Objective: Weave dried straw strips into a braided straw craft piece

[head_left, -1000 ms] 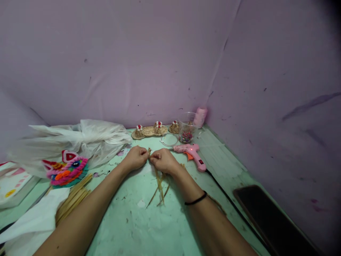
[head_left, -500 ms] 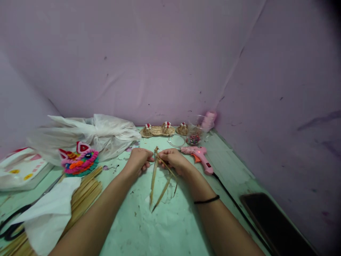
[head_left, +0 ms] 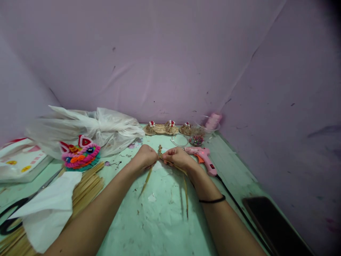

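A small braided piece of dry straw (head_left: 160, 150) stands up between my two hands over the green table. My left hand (head_left: 146, 156) is closed in a fist around one straw strand, whose loose end hangs below it toward the lower left. Pinched in my right hand (head_left: 178, 157) is another strand, with its tail running right and down past the wrist. Both hands are nearly touching at the braid. Just right of my right hand lies a pink glue gun (head_left: 202, 154) with a small red light.
At left are a plastic bag (head_left: 106, 129), a colourful yarn mask (head_left: 81, 154), a straw bundle (head_left: 89, 186), white paper (head_left: 50, 202), scissors (head_left: 13, 213) and a box (head_left: 23, 160). Woven ornaments (head_left: 162, 128), beads (head_left: 196, 140) and pink thread (head_left: 213, 121) line the back. A phone (head_left: 274, 224) lies right.
The strands, earlier hanging down close together, are now pulled apart to left and right. My left hand has closed into a fist nearer the braid. The view has shifted slightly.
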Demonstrator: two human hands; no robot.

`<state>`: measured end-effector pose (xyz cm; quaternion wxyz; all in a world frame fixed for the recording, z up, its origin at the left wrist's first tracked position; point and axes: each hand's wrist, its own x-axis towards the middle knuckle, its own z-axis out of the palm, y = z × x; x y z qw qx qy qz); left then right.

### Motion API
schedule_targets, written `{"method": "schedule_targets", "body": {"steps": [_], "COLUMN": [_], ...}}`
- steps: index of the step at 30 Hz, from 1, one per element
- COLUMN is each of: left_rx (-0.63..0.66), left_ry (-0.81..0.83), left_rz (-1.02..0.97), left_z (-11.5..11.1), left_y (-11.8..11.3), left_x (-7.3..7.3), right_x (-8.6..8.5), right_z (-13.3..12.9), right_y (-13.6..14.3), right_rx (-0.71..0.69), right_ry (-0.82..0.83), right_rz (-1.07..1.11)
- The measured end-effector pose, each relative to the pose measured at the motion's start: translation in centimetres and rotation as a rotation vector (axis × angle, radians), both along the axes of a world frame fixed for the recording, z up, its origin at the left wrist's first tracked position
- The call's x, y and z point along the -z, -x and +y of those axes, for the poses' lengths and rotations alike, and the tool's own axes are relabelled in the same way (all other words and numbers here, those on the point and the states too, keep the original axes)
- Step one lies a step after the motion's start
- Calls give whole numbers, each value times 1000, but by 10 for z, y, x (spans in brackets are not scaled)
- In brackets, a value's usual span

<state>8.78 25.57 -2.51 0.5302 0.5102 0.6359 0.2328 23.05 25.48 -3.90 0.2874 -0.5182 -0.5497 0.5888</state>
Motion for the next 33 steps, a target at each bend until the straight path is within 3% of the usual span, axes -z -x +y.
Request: {"method": "schedule_targets", "body": {"steps": [6, 14, 29, 33], "left_rx": [42, 13, 13, 0], "left_ry": [-88, 77, -21, -31], "left_rz": [120, -41, -10, 29], "left_z": [3, -2, -1, 0], "left_y": [2, -3, -4, -7], "left_x": [-1, -13, -7, -1], "right_x": [0, 8, 10, -2], "right_z": [-1, 0, 5, 0], "right_y": [3, 4, -5, -3], "right_rx": [8, -13, -127, -101], "right_ry": [-59, -126, -391, -443], "right_rz": [-33, -44, -342, -475]}}
